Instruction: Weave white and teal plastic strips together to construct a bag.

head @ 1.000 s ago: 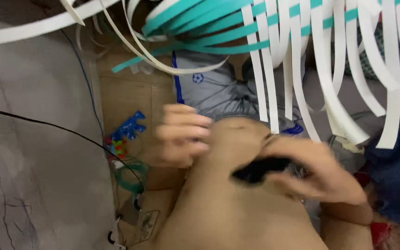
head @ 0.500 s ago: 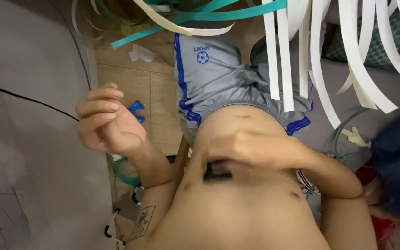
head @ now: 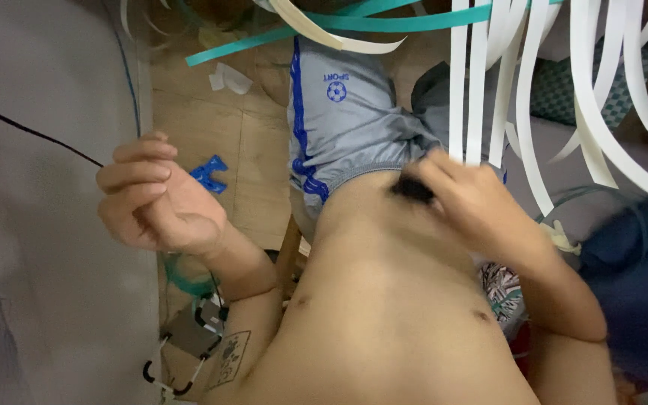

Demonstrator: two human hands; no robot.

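Grey wall panel filled the left side, a thin black cable running across it. Wooden floor lay below, between the wall and the person's legs. Person's bare torso took up the lower middle; grey shorts with blue trim above it. Dark blue cloth sat at the right edge. White strips hung down across the top right, with teal strips crossing at the top.

Left hand was raised near the wall, fingers curled loosely inward, palm partly closed, nothing visible in it. Right hand was at the waistband, fingers pinched around a small black object pressed against the belly just at the top edge of the shorts; what the object is can't be told. White strips hung just beside that hand.

Small blue plastic piece lay on the floor, just right of the left hand. White paper scrap lay on the floor further up. Small grey device with wires was near the left elbow.
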